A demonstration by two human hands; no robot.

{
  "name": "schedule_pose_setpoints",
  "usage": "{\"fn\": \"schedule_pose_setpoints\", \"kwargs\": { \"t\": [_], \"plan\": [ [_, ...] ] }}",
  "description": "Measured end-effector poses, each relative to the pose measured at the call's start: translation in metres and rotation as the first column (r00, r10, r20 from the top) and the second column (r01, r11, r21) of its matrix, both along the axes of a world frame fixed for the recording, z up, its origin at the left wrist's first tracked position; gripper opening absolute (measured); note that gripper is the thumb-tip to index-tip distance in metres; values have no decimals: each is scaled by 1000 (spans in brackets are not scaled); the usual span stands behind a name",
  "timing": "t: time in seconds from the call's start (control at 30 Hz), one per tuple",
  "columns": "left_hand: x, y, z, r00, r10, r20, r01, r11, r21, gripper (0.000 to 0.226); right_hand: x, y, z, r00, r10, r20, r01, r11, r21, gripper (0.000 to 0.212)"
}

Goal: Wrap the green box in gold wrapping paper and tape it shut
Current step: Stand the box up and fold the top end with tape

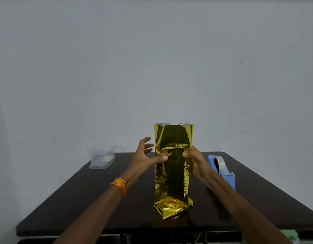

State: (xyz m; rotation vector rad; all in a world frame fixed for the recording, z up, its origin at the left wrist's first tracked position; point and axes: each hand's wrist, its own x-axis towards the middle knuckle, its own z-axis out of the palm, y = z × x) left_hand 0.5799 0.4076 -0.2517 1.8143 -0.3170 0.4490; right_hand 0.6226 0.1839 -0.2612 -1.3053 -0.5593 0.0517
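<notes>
Gold wrapping paper [171, 182] stands upright as a tall sleeve at the middle of the surface [99, 199], lower end crumpled under, upper end open. The green box is not visible; presumably it sits inside. Left grip [145, 155]: fingers spread, thumb pressing the front face. Right grip [196, 161] pinches the sleeve's right edge, likely steadying it for folding the top. Tape dispenser [222, 171] stands just right, within reach.

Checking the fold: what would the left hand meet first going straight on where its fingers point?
Likely the left side of the gold wrapping paper, which the left hand touches with its thumb; depth is unclear.
</notes>
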Motion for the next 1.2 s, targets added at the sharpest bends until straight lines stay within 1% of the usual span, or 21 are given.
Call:
{"fn": "schedule_pose_setpoints", "kwargs": {
  "t": [0.1, 0.17, 0.27, 0.4, 0.47, 0.53, 0.63, 0.7, 0.73, 0.83, 1.0, 1.13, 1.2],
  "plan": [
    [10, -4, 1, 997, -66, -36, 65, 998, -9, 111, 5, -3, 0, 1000, -15, -3, 15, 999, -45, 84],
    [14, -7, 1, 995, -87, -41, 86, 996, -21, 107, 7, -4, 0, 999, -32, 21, 34, 996, -87, 84],
    [16, -5, -1, 996, -78, -32, 77, 997, -27, 102, 7, -7, -1, 993, -89, 79, 100, 985, -141, 77],
    [15, -1, -6, 997, -68, -34, 67, 997, -34, 106, 2, -13, 4, 952, -233, 199, 252, 965, -73, 84],
    [14, -3, -4, 997, -73, -37, 71, 997, -32, 106, -3, -16, 9, 933, -260, 247, 283, 957, -61, 79],
    [12, -5, 0, 996, -83, -37, 82, 996, -26, 103, -8, -16, 16, 922, -265, 283, 299, 951, -83, 67],
    [7, -9, 6, 996, -83, -36, 83, 996, -25, 89, -10, -15, 23, 916, -237, 323, 283, 954, -104, 49],
    [6, -10, 7, 996, -86, -32, 85, 996, -38, 82, -10, -15, 27, 917, -207, 341, 268, 953, -143, 40],
    [7, -9, 7, 996, -89, -29, 88, 995, -46, 83, -9, -14, 29, 916, -192, 353, 266, 948, -175, 37],
    [7, -6, 6, 996, -89, -22, 88, 995, -52, 89, -8, -10, 32, 911, -167, 377, 273, 929, -249, 33],
    [8, -3, 6, 998, -62, -17, 61, 996, -62, 88, -6, -2, 31, 916, -151, 372, 253, 937, -242, 31],
    [13, 2, 5, 997, -74, -34, 73, 997, -32, 97, -5, 2, 29, 911, -162, 379, 266, 934, -241, 32],
    [14, 2, 6, 993, -106, -46, 103, 993, -58, 100, -3, 4, 29, 912, -157, 379, 267, 928, -259, 30]
  ]
}}
